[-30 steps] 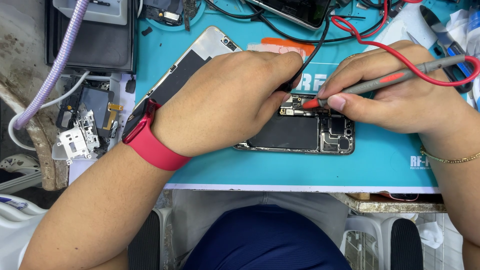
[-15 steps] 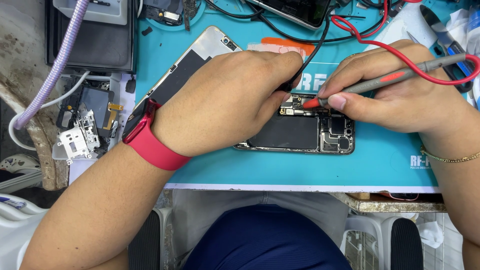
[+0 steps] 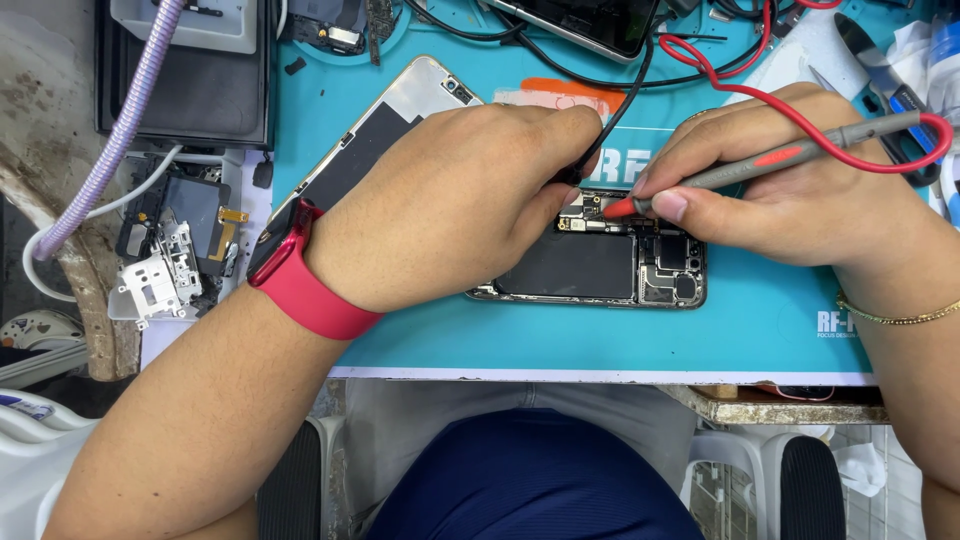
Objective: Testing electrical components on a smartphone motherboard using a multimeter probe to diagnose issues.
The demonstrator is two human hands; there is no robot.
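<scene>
An opened phone (image 3: 610,268) lies on a teal work mat (image 3: 560,335), its battery and circuit board exposed. My left hand (image 3: 470,205), with a red watch band at the wrist, rests over the phone's left half and pinches a black probe (image 3: 585,165) whose black lead runs up the mat. My right hand (image 3: 790,200) holds a grey and red test probe (image 3: 760,165) like a pen. Its red tip touches the board near the phone's top edge. A red wire loops from the probe's rear.
A detached phone back panel (image 3: 390,125) lies on the mat behind my left hand. Loose phone parts and metal shields (image 3: 165,270) sit at the left beside a lilac hose (image 3: 120,130). Another device (image 3: 590,20) and tangled cables lie at the top. The mat's front edge is near my lap.
</scene>
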